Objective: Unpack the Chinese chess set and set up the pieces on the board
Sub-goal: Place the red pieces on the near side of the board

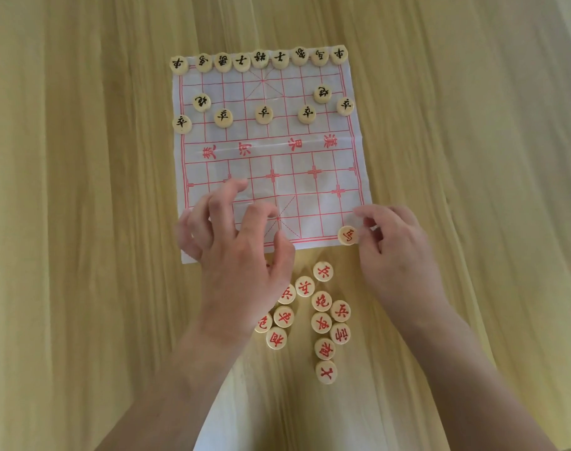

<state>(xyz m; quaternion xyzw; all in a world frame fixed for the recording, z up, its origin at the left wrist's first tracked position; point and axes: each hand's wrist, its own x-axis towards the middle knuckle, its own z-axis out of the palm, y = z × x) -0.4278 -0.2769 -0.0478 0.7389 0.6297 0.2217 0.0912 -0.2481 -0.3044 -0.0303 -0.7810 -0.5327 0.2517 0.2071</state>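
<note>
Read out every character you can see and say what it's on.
"楚河", "漢界": red, across the board middle.
"卒": black, on the centre pawn piece.
"車": black, on the far-left corner piece.
"馬": red, on the held piece pinched by the right hand.
"兵": red, on the loose piece nearest the board.
Remaining pieces: too blurred to read surely.

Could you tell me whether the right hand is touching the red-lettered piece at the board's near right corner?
Touching: the head view shows the right hand pinching the red-lettered piece.
</note>
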